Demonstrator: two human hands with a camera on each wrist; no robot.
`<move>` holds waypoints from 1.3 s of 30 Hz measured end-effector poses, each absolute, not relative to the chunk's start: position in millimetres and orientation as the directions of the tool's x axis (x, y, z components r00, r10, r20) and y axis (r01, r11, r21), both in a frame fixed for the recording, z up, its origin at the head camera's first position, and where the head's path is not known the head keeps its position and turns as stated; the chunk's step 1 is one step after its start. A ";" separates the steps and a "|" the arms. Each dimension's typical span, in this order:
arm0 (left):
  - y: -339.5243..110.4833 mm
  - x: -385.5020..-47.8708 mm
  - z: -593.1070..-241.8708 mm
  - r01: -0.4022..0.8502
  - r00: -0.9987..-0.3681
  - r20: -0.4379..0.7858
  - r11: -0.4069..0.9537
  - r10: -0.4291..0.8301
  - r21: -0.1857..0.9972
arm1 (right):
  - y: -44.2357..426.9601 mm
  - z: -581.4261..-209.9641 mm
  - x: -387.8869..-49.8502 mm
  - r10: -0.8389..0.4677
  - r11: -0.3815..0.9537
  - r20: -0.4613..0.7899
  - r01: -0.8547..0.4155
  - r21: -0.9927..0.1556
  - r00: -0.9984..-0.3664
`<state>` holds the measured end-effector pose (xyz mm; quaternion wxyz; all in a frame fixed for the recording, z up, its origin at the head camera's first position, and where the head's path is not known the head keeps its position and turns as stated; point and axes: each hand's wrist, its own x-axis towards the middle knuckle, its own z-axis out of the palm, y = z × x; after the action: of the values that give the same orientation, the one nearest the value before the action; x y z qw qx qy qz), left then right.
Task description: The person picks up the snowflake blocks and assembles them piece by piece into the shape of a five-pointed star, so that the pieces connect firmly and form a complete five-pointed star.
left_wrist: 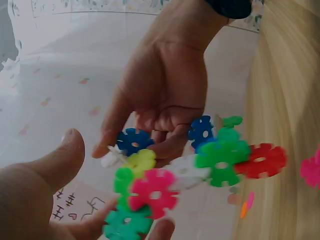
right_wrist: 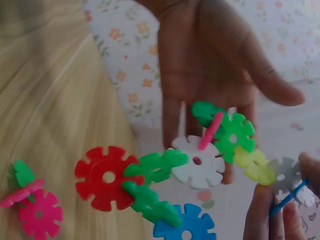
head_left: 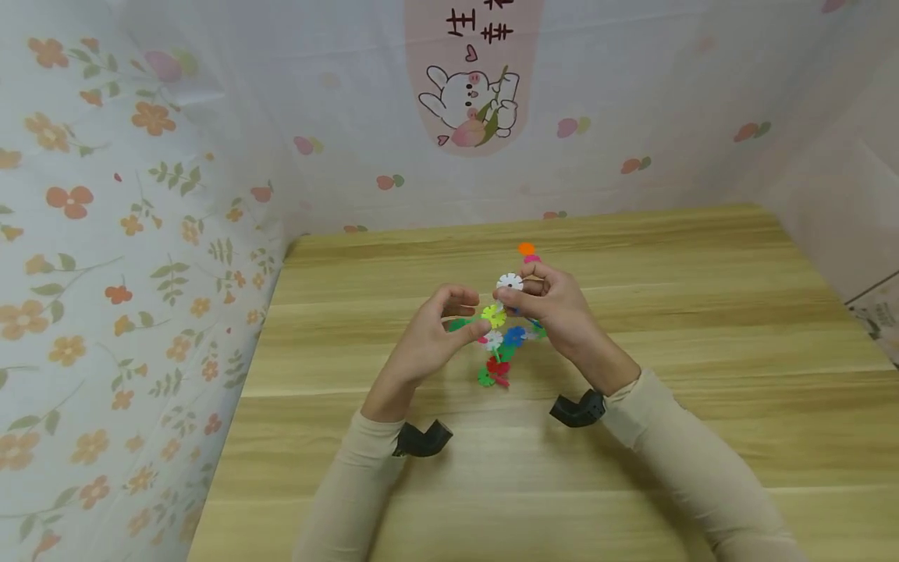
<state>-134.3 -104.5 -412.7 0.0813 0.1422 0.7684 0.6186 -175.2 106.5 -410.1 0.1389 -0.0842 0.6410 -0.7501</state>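
Note:
My right hand [head_left: 562, 312] pinches a white notched snowflake disc [head_left: 506, 278] between thumb and fingers. Below it hangs a joined chain of plastic snowflake discs: a yellow disc [right_wrist: 250, 159], a green disc [right_wrist: 226, 134], a white disc [right_wrist: 186, 162], a red disc [right_wrist: 90, 177] and a blue disc [right_wrist: 172, 231]. My left hand [head_left: 431, 332] is at the chain's left side, thumb spread away from the discs. Its fingers pass behind the green and white discs, with a teal disc [left_wrist: 117, 227] close to them. Whether those fingers touch is hidden.
An orange disc [head_left: 527, 248] and a pink disc [head_left: 531, 258] lie on the wooden table [head_left: 337, 484] behind my right hand. Pink discs [right_wrist: 30, 217] show low in the right wrist view; their link to the chain is unclear. Patterned cloth [head_left: 232, 117] hangs around the table.

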 end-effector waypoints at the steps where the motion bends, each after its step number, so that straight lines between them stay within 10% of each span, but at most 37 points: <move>1: -105.0 -135.2 -412.1 0.148 -0.939 0.067 0.219 0.336 0.965 | 106.4 -409.9 -177.0 -0.341 -0.104 -0.068 0.110 -0.988 -0.938; 13: -105.8 -140.4 -414.9 0.240 -0.895 0.128 0.219 0.426 0.946 | 103.8 -404.6 -201.5 -0.531 0.131 -0.093 0.027 -0.991 -0.842; 19: -118.1 -138.0 -412.8 0.099 -0.932 0.062 0.084 0.356 0.992 | 133.5 -437.1 -266.9 -0.208 0.169 -0.100 0.065 -0.983 -0.973; 26: -117.5 -139.3 -407.9 0.002 -0.966 0.004 -0.007 0.259 1.000 | 167.4 -487.3 -312.1 -0.063 0.054 -0.308 0.304 -0.951 -0.949; 39: -111.0 -136.2 -405.3 -0.016 -0.969 0.010 -0.105 0.246 0.994 | 150.6 -502.5 -319.9 0.021 0.509 -0.203 0.186 -0.841 -0.979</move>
<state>-136.2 -111.0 -405.3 0.0889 0.0867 0.6632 0.7381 -319.9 150.6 -502.5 0.0836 0.0597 0.8645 -0.4920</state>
